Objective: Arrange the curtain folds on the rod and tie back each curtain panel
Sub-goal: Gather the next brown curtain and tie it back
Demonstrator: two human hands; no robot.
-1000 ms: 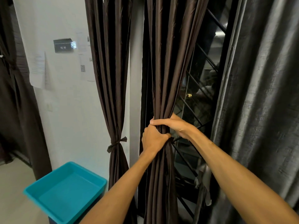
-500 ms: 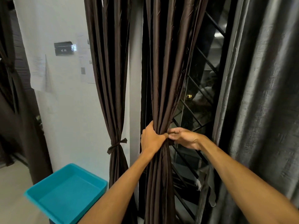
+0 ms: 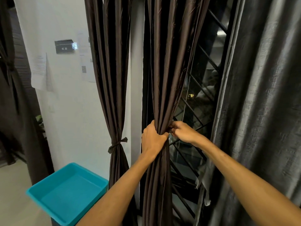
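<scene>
One curtain panel, gripped by left hand; right hand pinches it, fingertips hidden.

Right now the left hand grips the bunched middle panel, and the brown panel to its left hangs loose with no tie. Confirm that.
Not quite: the head view shows the left panel cinched by a knotted tie. The left hand does grip the bunched middle panel.
</scene>
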